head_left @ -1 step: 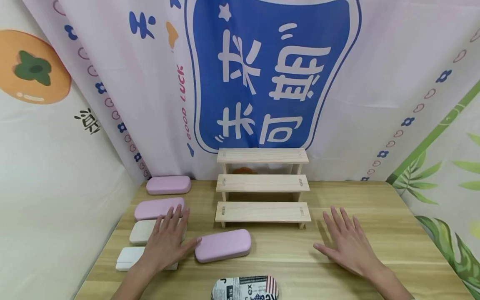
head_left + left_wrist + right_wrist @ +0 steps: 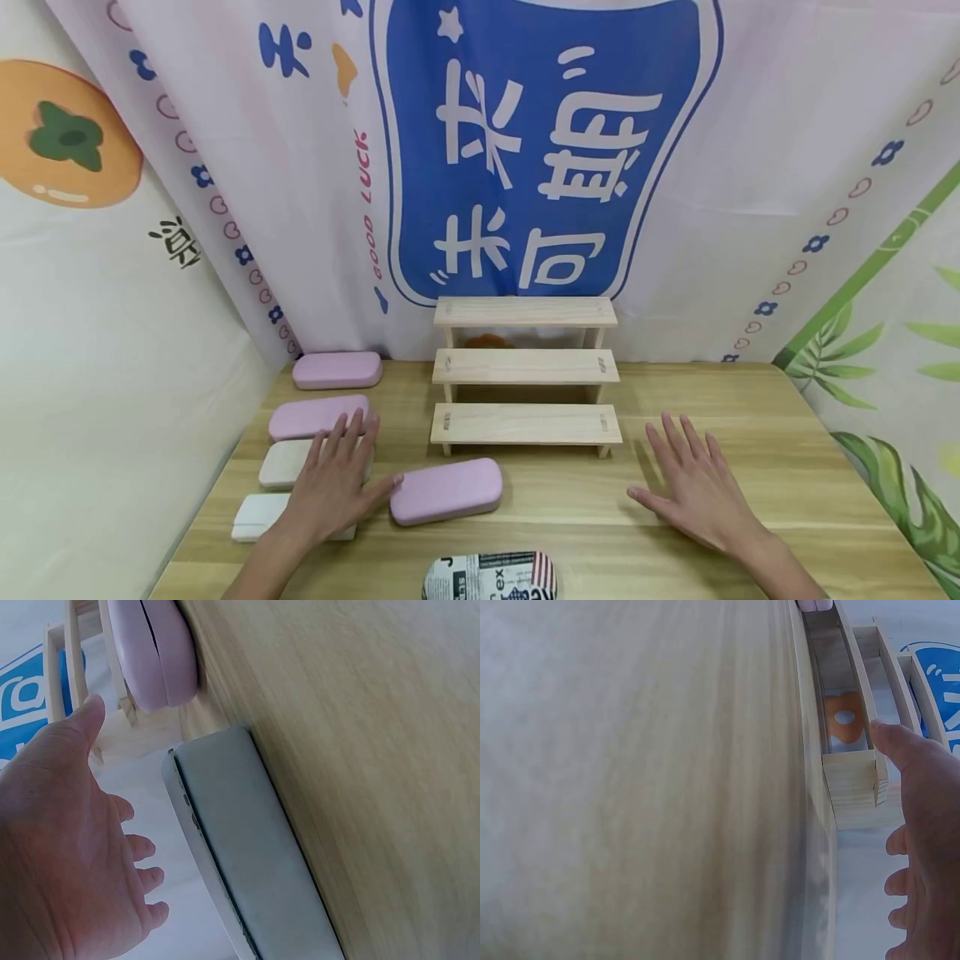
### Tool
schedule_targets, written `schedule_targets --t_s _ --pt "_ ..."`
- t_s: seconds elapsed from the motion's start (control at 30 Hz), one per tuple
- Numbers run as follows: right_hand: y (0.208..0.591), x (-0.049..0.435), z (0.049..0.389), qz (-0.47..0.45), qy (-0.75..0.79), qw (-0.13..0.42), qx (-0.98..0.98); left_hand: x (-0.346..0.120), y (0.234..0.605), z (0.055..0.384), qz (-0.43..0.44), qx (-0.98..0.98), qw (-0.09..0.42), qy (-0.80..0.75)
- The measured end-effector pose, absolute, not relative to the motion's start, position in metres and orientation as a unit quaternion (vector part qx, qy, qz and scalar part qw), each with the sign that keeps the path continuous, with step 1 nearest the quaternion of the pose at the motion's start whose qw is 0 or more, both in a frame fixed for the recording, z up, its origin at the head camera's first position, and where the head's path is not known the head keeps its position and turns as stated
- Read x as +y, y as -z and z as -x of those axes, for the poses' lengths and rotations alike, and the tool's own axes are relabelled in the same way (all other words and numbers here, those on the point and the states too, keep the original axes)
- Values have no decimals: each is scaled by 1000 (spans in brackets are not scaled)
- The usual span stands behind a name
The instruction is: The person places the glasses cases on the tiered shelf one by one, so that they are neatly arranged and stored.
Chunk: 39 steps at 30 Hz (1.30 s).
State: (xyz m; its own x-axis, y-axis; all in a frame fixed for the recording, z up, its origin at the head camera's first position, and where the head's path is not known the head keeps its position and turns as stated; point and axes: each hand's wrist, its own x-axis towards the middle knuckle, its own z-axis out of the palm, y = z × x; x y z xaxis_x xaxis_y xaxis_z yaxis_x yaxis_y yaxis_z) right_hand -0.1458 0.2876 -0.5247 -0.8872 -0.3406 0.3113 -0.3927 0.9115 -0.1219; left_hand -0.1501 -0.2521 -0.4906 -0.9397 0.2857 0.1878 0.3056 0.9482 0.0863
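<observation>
Head view: left hand (image 2: 330, 483) extended, fingers straight and spread, gripping nothing. Thumb tip beside the near end of a pink case (image 2: 453, 492), which lies to this hand's right; left wrist view shows a gap between the two. Beneath the fingertips, a second pink case (image 2: 303, 418), partly covered; a third pink case (image 2: 337, 370) farther out, beyond the fingers. Off-white case (image 2: 283, 464) under the fingers, white case (image 2: 258, 511) under the palm and wrist, both protruding to the hand's left. Newsprint-patterned case (image 2: 487, 577) nearer the person, right of the left wrist, cut by the frame edge.

Right hand (image 2: 697, 492): fingers extended, thumb apart, nothing held. Three-tier wooden rack (image 2: 527, 423) ahead and to its left, well short of contact.
</observation>
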Motion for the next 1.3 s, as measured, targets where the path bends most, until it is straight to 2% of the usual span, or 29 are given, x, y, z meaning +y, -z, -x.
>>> schedule_targets --t_s 0.33,1.3 --pt "521 286 147 -184 -98 125 -970 -250 484 147 154 -983 90 48" --pt "512 269 160 -224 -118 144 -957 -240 479 145 205 -972 84 76"
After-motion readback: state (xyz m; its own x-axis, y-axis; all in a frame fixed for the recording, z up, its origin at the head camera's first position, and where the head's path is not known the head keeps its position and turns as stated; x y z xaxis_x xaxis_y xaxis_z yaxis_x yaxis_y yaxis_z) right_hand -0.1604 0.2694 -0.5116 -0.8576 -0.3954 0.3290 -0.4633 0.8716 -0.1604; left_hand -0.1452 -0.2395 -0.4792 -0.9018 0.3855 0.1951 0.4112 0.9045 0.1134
